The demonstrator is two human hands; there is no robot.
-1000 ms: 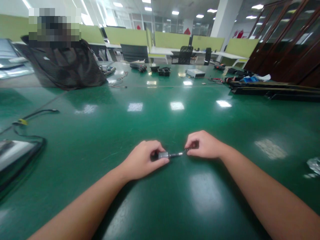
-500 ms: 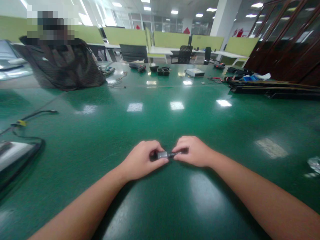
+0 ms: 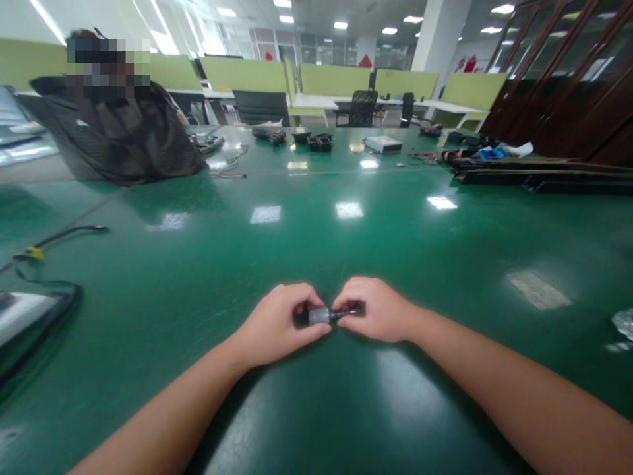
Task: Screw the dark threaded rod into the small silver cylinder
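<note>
Low over the green tabletop [image 3: 341,244], in the middle of the head view, both my hands meet at one small object. It is a dark cylinder with a grey band [image 3: 319,316] and a thin dark shaft [image 3: 346,314] pointing right; its exact kind is unclear. My left hand [image 3: 277,326] is closed around the thick banded part, thumb in front and fingers behind. My right hand [image 3: 378,310] pinches the thin shaft between thumb and fingers. The object lies roughly level, its two ends partly hidden by my hands.
At left lie a black cable [image 3: 74,231] with a yellow tag and a white-topped device [image 3: 30,313]. A large dark bag [image 3: 123,142] stands at the back left. Toward the far edge are a silver box [image 3: 383,144] and long black bars [image 3: 534,175]. Clear plastic [image 3: 624,323] lies at right.
The camera view has shifted slightly. My right hand has come a little closer to my left, both still gripping the same small object.
</note>
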